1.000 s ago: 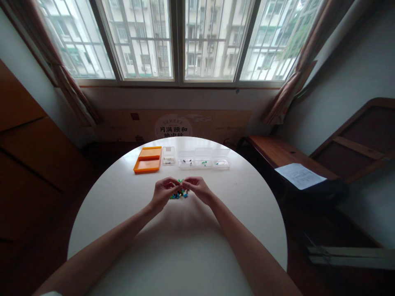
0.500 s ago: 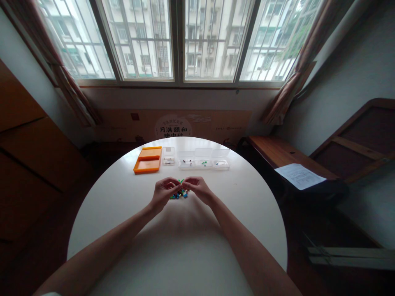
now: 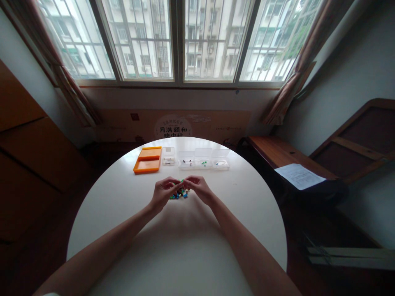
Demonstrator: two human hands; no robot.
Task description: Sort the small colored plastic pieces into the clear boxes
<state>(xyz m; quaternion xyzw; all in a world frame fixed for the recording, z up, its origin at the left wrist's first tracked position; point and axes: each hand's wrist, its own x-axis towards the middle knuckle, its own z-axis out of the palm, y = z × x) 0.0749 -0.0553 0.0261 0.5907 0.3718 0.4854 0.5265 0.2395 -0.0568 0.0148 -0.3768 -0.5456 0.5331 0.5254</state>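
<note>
Over a small heap of colourful pieces [image 3: 178, 195] my two hands meet, fingertips nearly touching. The heap holds blue, green, yellow and dark bits, too small to name exactly. My left hand [image 3: 163, 192] is closed in a pinch. My right hand [image 3: 198, 187] pinches too, from the other side. Between the fingertips shows a little green piece [image 3: 182, 181]; which hand bears it is hard to tell. Past the hands stand clear plastic boxes [image 3: 187, 167] with raised lids, holding a few dark bits, green bits [image 3: 204, 163] and a small blue bit.
An orange two-part tray [image 3: 147, 169] lies at the far left of the round white table [image 3: 185, 255]. Beside it is a small clear box [image 3: 168, 162] with small items in it. Right of the table, a paper sheet [image 3: 300, 176] rests on a wooden bench [image 3: 268, 150].
My fingers have shifted slightly around the green piece, and less of it shows above the fingertips. The boxes and tray have stayed put.
</note>
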